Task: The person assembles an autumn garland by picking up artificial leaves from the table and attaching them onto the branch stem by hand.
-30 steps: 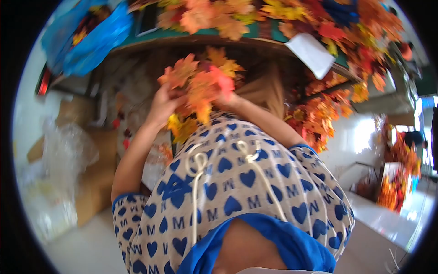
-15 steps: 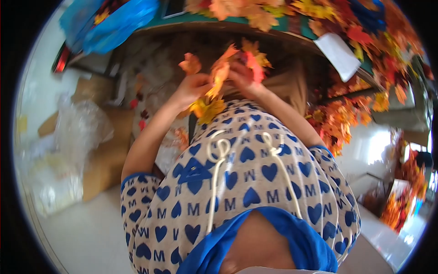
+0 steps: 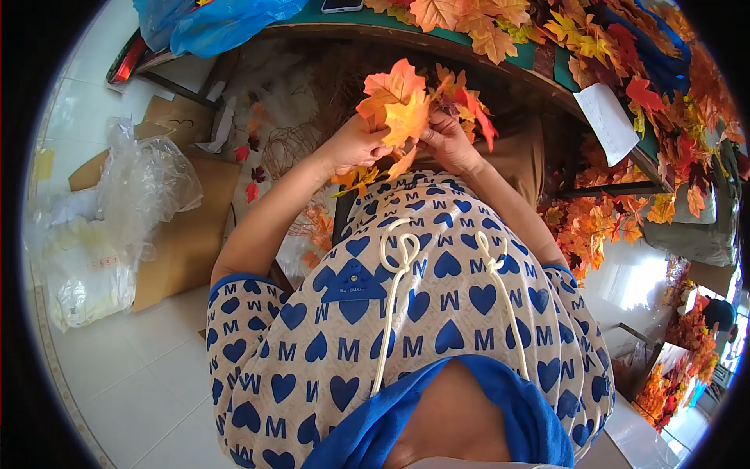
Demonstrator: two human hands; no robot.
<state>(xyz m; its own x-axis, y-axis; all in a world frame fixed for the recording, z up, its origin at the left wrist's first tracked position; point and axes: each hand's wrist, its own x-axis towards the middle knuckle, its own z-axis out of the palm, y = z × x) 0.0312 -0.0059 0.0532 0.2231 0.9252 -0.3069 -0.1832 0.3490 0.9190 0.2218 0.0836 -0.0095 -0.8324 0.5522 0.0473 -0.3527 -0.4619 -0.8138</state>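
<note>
A bunch of artificial maple leaves (image 3: 406,117), orange, yellow and red, is held above my lap between both hands. My left hand (image 3: 358,146) has its fingers closed on the bunch, partly behind an orange-yellow leaf. A yellow leaf (image 3: 361,179) hangs just below that hand. On the other side, my right hand (image 3: 451,145) pinches the bunch near its middle, its thumb and fingers together. A red leaf (image 3: 479,117) sticks out above my right hand. The stems between my fingers are mostly hidden.
Ahead is a green-topped table (image 3: 312,14) with leaf piles, a phone (image 3: 342,5), a blue plastic bag (image 3: 226,25) and a white paper sheet (image 3: 607,123) at its edge. Cardboard (image 3: 187,227) and clear plastic bags (image 3: 148,176) lie left. More orange leaves (image 3: 590,234) hang at right.
The leaves in my hands have turned, so broad orange and yellow faces now show. Both hands still hold the bunch. The whole view has shifted slightly.
</note>
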